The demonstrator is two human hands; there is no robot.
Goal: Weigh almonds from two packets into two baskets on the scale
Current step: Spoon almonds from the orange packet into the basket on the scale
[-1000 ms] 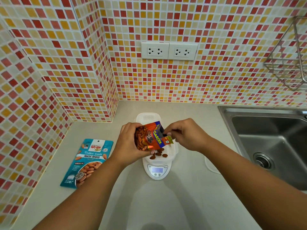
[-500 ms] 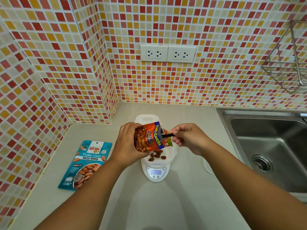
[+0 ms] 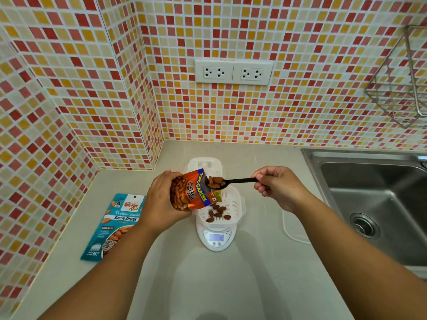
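My left hand (image 3: 159, 202) grips an orange packet of salted almonds (image 3: 195, 192), tilted over the scale. My right hand (image 3: 277, 187) holds a black spoon (image 3: 231, 181) by its handle; its bowl carries a few almonds just outside the packet's mouth. Below it a white basket (image 3: 235, 204) sits on the white scale (image 3: 217, 239) with several almonds (image 3: 218, 213) inside. The display is lit. A second white basket (image 3: 204, 165) stands behind the first. A teal packet of roasted almonds (image 3: 115, 225) lies flat at the left.
A steel sink (image 3: 374, 204) fills the right side, with a pale mat (image 3: 293, 227) beside it. A wire rack (image 3: 402, 88) hangs on the tiled wall at the right. Two sockets (image 3: 233, 71) are on the back wall. Tiled walls close the left corner.
My right hand has drawn the spoon out of the packet to the right, now loaded with almonds. The left hand keeps the packet tilted over the basket.
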